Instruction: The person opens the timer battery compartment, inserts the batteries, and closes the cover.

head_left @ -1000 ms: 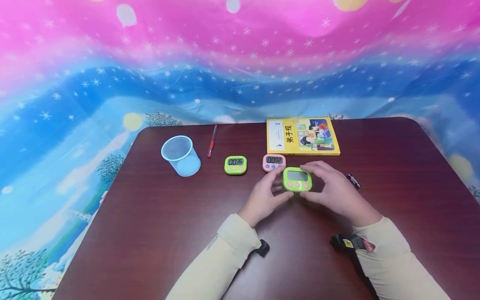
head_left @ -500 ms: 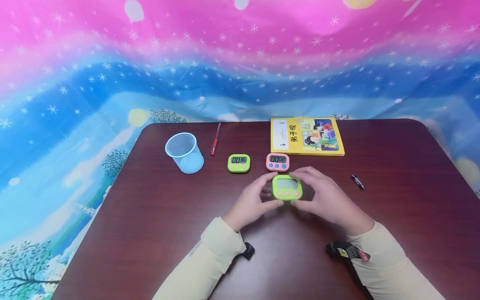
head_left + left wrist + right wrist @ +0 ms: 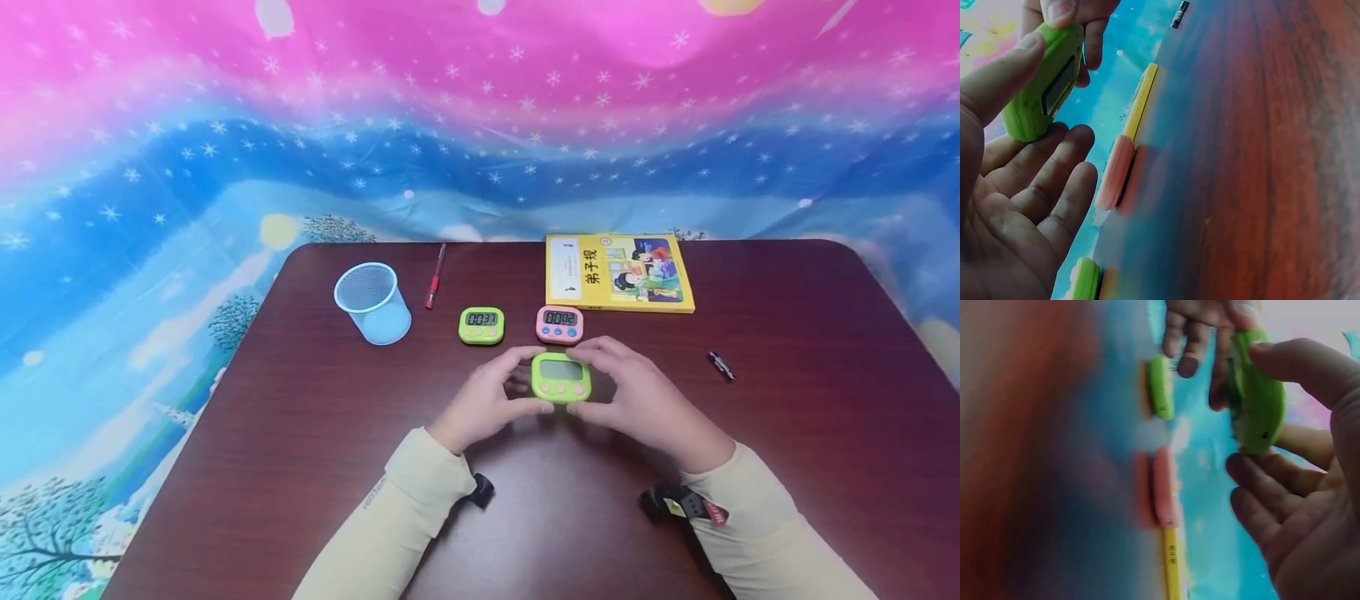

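Both my hands hold a green digital timer above the table, its blank grey screen and pink buttons facing up toward me. My left hand pinches its left side between thumb and fingers; my right hand pinches the right side the same way. In the left wrist view, the timer is seen edge-on, the left thumb on its near edge. Just behind it on the table lie a pink timer with blue buttons and a second green timer, both with digits lit on their screens.
A light-blue mesh pen cup stands at the left, with a red pen lying to its right. A yellow book lies at the back. Toward the right is a small dark object, perhaps a short pen.
Both hands have drawn the held green timer leftward and slightly nearer me, away from the pink timer. The view has shifted slightly. The other green timer's reading went from 36 to 37.
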### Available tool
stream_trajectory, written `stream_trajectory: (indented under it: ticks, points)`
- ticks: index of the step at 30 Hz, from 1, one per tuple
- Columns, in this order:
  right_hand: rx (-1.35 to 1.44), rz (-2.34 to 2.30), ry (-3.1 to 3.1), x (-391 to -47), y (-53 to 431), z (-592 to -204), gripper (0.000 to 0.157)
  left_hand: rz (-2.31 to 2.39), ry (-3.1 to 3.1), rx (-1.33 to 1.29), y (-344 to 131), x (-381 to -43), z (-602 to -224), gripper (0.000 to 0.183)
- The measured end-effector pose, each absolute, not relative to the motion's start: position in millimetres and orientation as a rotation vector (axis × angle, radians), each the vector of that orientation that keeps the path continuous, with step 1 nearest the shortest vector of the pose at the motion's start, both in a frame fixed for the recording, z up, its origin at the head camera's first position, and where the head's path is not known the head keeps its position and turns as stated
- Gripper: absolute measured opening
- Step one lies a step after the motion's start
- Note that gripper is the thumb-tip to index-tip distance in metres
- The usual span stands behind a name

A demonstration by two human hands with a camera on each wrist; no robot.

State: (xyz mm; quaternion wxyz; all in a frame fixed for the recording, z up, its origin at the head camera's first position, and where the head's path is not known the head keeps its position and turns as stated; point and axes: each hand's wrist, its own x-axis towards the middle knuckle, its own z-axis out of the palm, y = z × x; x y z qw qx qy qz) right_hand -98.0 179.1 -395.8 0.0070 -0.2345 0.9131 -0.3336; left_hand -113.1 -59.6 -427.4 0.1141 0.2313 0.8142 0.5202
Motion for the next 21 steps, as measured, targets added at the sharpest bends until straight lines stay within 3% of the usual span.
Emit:
stream_trajectory:
  ticks: [11,21]
  points:
    - [-0.626,-1.179,2.71,-103.5,178.9,-383.7,0.066,1.768,2.115,0.531,-63.5,-116.3,-424.9,0.063]
    - [-0.516,-1.452,2.628,-101.5,184.3,-400.7,0.069,1.839,2.052,0.516,-64.7,-118.6,-417.1,0.063]
